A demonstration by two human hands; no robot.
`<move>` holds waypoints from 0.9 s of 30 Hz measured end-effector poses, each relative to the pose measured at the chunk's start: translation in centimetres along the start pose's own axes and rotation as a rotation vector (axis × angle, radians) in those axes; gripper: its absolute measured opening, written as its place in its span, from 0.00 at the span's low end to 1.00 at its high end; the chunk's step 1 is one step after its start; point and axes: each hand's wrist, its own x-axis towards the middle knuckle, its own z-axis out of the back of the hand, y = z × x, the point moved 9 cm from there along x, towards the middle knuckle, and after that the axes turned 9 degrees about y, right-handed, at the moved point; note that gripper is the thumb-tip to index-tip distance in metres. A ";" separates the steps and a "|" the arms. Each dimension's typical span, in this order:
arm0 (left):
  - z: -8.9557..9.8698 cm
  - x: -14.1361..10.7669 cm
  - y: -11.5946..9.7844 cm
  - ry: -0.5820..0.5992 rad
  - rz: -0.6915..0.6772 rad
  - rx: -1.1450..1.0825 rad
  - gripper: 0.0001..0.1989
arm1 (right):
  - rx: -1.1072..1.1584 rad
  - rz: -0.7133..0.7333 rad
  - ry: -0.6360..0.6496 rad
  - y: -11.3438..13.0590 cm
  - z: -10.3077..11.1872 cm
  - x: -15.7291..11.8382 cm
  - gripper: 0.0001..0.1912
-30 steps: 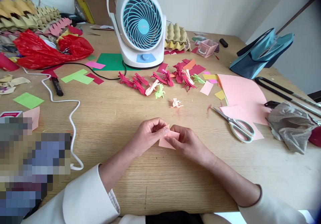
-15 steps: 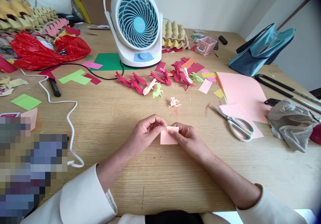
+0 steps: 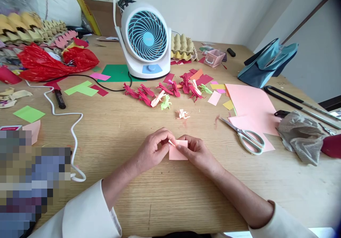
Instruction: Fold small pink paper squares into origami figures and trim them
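Observation:
A small pink square of paper (image 3: 178, 154) is pinched between both my hands over the middle of the table. My left hand (image 3: 156, 147) grips its upper left corner, which is turned up. My right hand (image 3: 196, 152) holds it at the right, thumb lying flat on its face. Just beyond my fingers sits a small pale pink folded paper figure (image 3: 182, 114). Farther back is a cluster of folded paper figures, among them a dark red one (image 3: 145, 97) and a light green one (image 3: 166, 103).
Scissors (image 3: 246, 136) lie on pink paper sheets (image 3: 253, 104) at the right. A white fan (image 3: 149, 69) stands at the back. A white cord (image 3: 76, 142) and black marker (image 3: 59, 99) are on the left, near a red plastic bag (image 3: 39, 65). A blue bag (image 3: 266, 65) stands back right.
The camera view has tilted up a little, so everything sits lower in the picture. At the paper's upper left, my left fingers have turned the corner up more visibly.

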 end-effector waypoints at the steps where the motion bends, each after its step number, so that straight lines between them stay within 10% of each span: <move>1: 0.0 0.0 -0.3 0.008 -0.022 0.005 0.10 | -0.005 0.006 -0.005 0.0 0.0 0.0 0.23; 27: 0.7 -0.8 -1.2 -0.187 -0.048 0.115 0.05 | 0.016 0.046 0.004 -0.4 0.0 0.1 0.22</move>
